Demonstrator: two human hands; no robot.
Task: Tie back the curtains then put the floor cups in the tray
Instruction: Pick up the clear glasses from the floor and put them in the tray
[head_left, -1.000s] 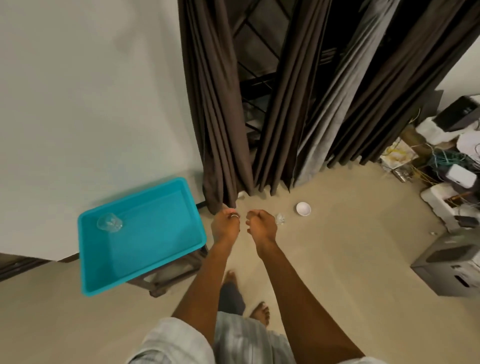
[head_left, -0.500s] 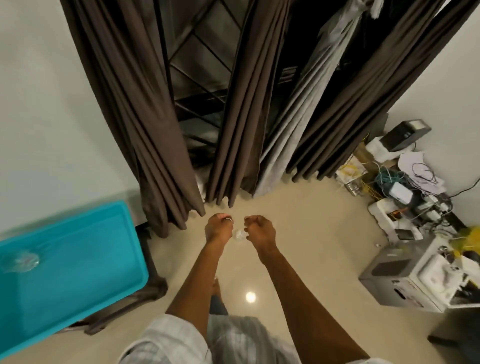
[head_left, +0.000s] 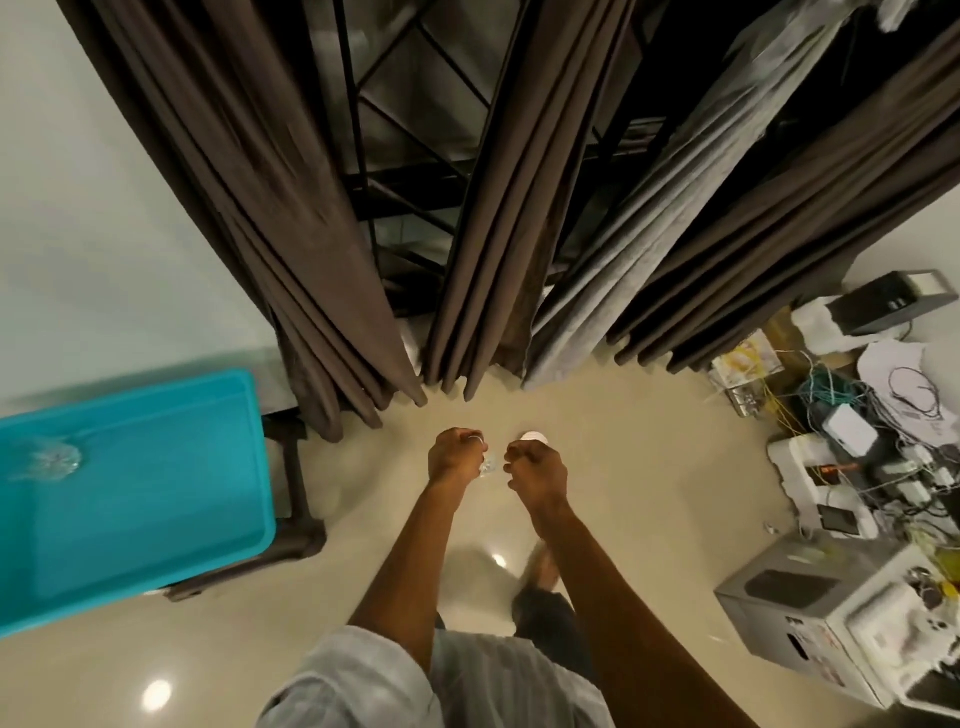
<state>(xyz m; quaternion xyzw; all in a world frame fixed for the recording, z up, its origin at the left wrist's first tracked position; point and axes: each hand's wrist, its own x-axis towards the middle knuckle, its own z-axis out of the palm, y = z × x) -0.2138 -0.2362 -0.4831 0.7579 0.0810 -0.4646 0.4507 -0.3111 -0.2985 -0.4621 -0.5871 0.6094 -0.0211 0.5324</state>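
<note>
The brown curtains (head_left: 249, 197) hang beyond the teal tray (head_left: 156, 519) and to its right, their hems brushing the floor (head_left: 649, 467). No tie-back shows on them in this view.

The tray sits on a dark stand (head_left: 298, 499), and one clear glass (head_left: 49, 460) already lies in its far left corner.

Both hands are held out to the right of the tray, well apart from it. The left hand (head_left: 456, 458) is the nearer to it, and the right hand (head_left: 537, 470) is just beside the left. The fingers of each are curled into a fist, with nothing seen in either grasp.

The two floor cups lie right of the tray, ahead of the fingers and below them. The white cup (head_left: 532, 435) peeps out just past the right knuckles, round mouth upward, so it seems to stand upright. The clear cup (head_left: 488, 465) shows in the gap between the fists, closer to the left hand. It is small and glassy, and its tilt cannot be told. I judge that it rests on the floor.

Each hand has its own cup straight beneath its reach.
</note>
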